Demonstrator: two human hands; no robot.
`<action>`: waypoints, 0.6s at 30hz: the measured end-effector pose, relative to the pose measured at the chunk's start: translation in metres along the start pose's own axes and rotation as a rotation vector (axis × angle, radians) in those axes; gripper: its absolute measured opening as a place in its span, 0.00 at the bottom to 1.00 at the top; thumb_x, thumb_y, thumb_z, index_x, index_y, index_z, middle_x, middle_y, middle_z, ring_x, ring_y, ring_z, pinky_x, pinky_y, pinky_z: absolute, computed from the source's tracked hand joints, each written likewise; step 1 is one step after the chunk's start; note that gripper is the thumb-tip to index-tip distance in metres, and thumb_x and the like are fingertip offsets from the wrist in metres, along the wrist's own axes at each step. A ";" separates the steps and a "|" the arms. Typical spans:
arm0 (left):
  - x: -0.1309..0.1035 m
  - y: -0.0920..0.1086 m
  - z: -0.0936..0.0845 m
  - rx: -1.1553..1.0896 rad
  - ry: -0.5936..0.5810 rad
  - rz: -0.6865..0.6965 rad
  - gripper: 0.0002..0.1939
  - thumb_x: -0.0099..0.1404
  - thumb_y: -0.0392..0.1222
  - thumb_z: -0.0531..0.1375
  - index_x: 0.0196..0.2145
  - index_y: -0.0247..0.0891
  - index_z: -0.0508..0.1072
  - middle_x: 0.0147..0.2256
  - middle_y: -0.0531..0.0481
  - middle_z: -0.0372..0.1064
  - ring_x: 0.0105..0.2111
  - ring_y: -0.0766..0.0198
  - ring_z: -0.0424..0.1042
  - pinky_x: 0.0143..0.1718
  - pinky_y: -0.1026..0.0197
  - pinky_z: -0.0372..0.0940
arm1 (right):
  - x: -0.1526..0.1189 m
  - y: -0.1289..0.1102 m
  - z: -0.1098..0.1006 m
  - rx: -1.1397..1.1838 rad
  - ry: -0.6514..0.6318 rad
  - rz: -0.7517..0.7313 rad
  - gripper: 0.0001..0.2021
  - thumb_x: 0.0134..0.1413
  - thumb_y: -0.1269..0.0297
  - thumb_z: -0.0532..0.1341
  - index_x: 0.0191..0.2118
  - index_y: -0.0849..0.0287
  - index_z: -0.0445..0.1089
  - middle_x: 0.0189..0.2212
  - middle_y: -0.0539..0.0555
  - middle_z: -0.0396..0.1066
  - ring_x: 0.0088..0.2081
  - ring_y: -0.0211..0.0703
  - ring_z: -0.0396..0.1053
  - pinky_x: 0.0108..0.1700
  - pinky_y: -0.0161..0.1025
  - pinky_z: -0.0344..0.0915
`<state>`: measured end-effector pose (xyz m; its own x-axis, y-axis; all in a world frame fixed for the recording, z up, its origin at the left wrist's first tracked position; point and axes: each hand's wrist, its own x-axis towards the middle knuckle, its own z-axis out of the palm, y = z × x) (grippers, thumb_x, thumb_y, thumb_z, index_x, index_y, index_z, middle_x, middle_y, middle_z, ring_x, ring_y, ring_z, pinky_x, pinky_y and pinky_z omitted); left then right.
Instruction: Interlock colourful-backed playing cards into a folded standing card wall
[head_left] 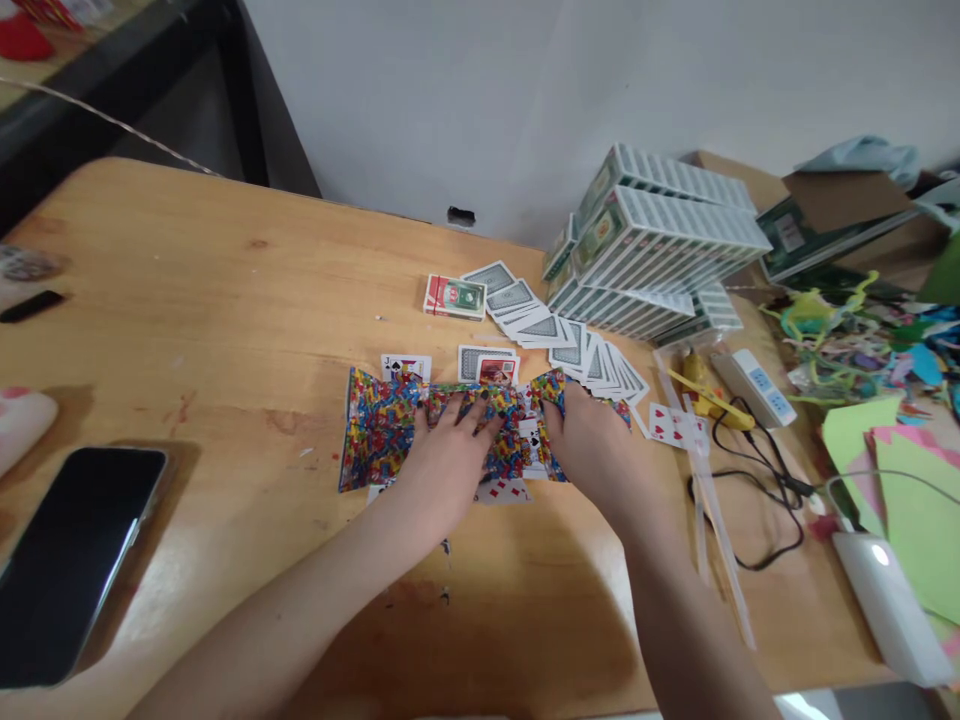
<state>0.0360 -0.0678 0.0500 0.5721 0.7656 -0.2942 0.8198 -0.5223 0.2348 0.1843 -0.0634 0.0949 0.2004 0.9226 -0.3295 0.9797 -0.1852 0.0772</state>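
Observation:
A strip of colourful patterned sheet (375, 430) lies across several playing cards on the wooden table. My left hand (448, 465) rests flat on it with the fingers spread, pressing its middle part. At the right end, my right hand (596, 440) has its thumb and fingers closed on a raised patterned piece (553, 385); its fingertips are partly hidden. Between the hands, a face-up card (532, 445) shows in a gap. A jack of spades (405, 367) sticks out behind the strip, and a diamonds card (504, 491) in front.
Fanned cards (529, 320) and a card box (454, 297) lie behind. Stacked card boxes (667, 240) stand at the back right. Further right are a glue gun (701, 385), clear glue sticks (720, 530), a power strip (754, 388) and cables. A phone (71, 560) lies left.

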 end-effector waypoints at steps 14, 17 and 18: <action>0.001 0.000 0.000 -0.014 -0.004 0.000 0.28 0.58 0.41 0.57 0.56 0.46 0.56 0.60 0.47 0.47 0.58 0.43 0.45 0.48 0.33 0.53 | -0.001 0.001 0.007 0.011 0.008 0.040 0.11 0.59 0.64 0.46 0.39 0.64 0.61 0.29 0.61 0.71 0.30 0.47 0.70 0.27 0.36 0.55; 0.000 0.000 0.000 -0.012 0.010 0.001 0.28 0.58 0.41 0.57 0.57 0.46 0.56 0.60 0.46 0.48 0.58 0.43 0.46 0.48 0.33 0.53 | 0.000 0.001 0.010 0.013 0.039 0.047 0.11 0.59 0.64 0.46 0.39 0.63 0.61 0.29 0.60 0.71 0.28 0.46 0.69 0.26 0.35 0.53; 0.000 0.000 0.000 -0.012 0.013 -0.001 0.28 0.58 0.40 0.57 0.57 0.46 0.56 0.60 0.46 0.48 0.58 0.43 0.46 0.48 0.33 0.53 | 0.000 0.001 0.012 0.017 0.048 0.048 0.11 0.59 0.64 0.47 0.38 0.63 0.62 0.28 0.59 0.71 0.28 0.46 0.69 0.26 0.35 0.53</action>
<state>0.0363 -0.0681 0.0500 0.5710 0.7707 -0.2828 0.8198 -0.5172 0.2458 0.1849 -0.0679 0.0841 0.2470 0.9275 -0.2805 0.9690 -0.2350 0.0763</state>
